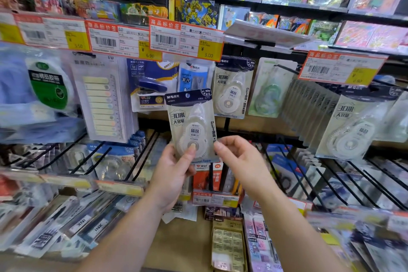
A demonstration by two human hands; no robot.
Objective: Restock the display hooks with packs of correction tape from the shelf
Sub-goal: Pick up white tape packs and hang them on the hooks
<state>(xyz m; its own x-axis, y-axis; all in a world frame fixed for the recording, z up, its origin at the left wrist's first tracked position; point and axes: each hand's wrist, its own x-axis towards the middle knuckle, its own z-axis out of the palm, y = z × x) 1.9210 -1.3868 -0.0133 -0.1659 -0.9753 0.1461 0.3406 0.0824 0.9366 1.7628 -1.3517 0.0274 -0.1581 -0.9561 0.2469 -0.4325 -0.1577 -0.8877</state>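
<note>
Crowded stationery hooks behind; left hand (174, 174) grips flat cream correction-tape blister pack (191, 126), right hand (237, 161) pinches edge. Light, stiff card; hold low.

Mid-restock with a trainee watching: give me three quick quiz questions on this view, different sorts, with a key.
1. True or false: the left hand grips the correction tape pack.
2. The matching pack on a hook hangs: A) up and right of the held pack, B) below it.
3. What does the right hand pinch?

Key: 1 true; 2 A; 3 the held pack's right edge.
</note>
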